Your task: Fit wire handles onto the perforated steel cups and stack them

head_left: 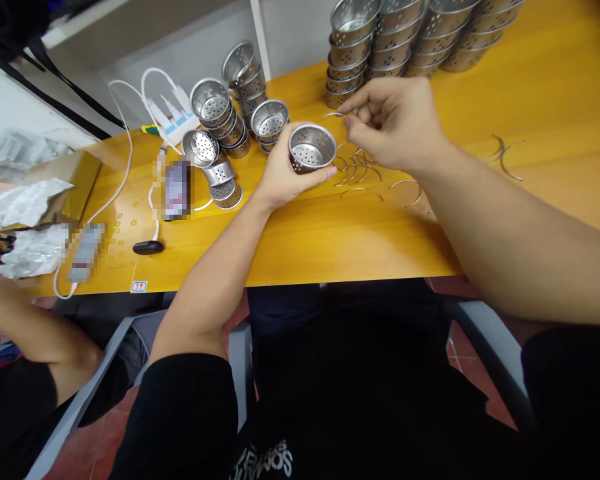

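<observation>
My left hand (283, 175) is wrapped round a perforated metal cup (312, 148), whose open top faces up toward the camera. To the right and slightly higher, my right hand (395, 123) pinches a thin curved wire (334, 115) between thumb and forefinger. The wire's free end points left, above the cup's rim and apart from it. Several more curved wires (361, 193) lie on the yellow table beneath and beside my right hand. Just left of my left hand stands another perforated cup (270, 120) on a short stack.
Tall stacks of perforated cups (347, 60) stand at the back right, and more stacks (211, 103) at the back left. A power strip (180, 120), white cables, a phone (177, 190) and a black object (149, 247) lie left. Another person's arm (35, 327) is at far left.
</observation>
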Available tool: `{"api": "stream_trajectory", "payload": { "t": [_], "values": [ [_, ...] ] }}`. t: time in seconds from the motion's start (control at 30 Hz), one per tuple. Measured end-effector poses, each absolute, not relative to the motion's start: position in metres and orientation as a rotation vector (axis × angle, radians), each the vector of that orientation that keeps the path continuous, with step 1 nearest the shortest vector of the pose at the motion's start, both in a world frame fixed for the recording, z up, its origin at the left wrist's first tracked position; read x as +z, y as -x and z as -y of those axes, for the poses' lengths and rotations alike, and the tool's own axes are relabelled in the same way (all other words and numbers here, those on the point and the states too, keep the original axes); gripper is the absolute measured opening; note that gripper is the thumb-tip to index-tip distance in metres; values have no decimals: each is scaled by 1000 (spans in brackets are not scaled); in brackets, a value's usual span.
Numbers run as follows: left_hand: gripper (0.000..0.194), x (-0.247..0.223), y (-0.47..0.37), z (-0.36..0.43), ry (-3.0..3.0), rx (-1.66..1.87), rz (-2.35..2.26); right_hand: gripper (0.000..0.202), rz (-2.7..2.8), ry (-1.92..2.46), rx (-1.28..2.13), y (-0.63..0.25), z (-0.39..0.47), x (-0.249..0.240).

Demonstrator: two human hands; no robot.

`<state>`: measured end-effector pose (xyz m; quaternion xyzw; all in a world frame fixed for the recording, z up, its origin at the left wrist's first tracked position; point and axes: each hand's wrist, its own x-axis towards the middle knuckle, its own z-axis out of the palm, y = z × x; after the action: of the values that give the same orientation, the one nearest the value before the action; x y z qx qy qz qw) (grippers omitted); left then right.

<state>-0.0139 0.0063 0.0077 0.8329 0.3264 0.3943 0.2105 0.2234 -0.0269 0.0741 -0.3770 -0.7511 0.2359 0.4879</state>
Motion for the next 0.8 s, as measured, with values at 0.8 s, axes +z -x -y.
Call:
{"api": "stream_trajectory", "payload": {
  "t": [0.8],
  "values": [
    [103,4,5,-2,-2255,1141,-878,10,1809,1098,553,-206,33,69]
  ]
}}
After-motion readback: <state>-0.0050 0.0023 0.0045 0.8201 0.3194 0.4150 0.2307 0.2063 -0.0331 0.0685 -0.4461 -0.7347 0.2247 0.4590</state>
